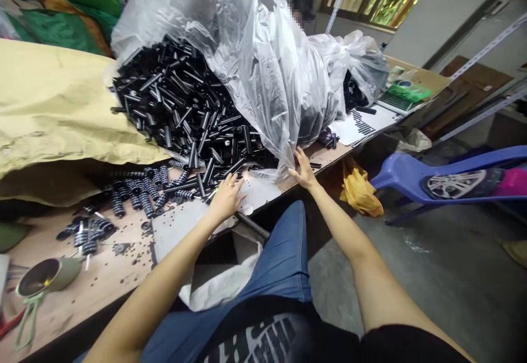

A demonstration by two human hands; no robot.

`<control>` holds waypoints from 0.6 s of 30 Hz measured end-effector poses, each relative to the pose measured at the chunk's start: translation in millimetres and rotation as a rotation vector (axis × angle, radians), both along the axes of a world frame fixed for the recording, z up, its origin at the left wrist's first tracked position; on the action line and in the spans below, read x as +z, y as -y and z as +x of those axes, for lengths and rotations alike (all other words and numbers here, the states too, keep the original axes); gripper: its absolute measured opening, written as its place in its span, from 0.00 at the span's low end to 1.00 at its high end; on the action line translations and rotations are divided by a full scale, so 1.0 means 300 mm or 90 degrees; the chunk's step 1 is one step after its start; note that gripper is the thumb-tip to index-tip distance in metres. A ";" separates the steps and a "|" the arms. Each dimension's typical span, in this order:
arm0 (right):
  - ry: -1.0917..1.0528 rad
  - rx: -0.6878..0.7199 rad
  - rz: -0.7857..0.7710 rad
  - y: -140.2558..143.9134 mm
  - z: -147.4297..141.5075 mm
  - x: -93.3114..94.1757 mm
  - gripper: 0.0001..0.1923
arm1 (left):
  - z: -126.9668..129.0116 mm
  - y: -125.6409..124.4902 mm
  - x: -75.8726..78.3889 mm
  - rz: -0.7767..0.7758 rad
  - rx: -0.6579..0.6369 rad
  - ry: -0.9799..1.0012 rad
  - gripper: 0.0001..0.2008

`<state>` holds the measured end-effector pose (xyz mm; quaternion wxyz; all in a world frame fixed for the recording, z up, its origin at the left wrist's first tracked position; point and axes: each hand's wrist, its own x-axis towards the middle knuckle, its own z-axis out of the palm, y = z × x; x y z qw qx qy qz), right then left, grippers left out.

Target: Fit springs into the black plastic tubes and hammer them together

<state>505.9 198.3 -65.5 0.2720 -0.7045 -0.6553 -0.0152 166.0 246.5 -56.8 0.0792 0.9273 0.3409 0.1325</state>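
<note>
My left hand [226,197] lies palm down at the front of a heap of short black tubes [193,99], its fingers apart near the closest tubes. A ring shows on one finger. Under it is a pale sheet [179,221] on the table. The tubes spill from the mouth of a large clear plastic bag [263,61]. My right hand [303,169] rests at the table edge against the bag's lower corner, thumb and fingers spread; its fingertips are partly hidden by the plastic. Ribbed black pieces with light stripes [144,195] lie left of my left hand.
A green pot [60,274] with a handle stands at the left of the table [102,286]. Yellow cloth-like sheeting [61,105] covers the back left. To the right are a second bag [366,72], a white sheet with black pieces [343,131] and a blue plastic chair [405,173].
</note>
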 end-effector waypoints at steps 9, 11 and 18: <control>0.056 -0.227 -0.192 0.042 0.200 -0.008 0.15 | -0.099 0.065 -0.031 -0.008 -0.042 0.151 0.20; 0.026 -0.320 -0.186 0.008 0.274 0.014 0.16 | -0.097 0.087 -0.022 -0.019 -0.054 0.163 0.19; -0.169 -0.701 -0.175 -0.198 0.555 0.131 0.32 | -0.156 0.132 0.000 -0.081 0.002 0.138 0.21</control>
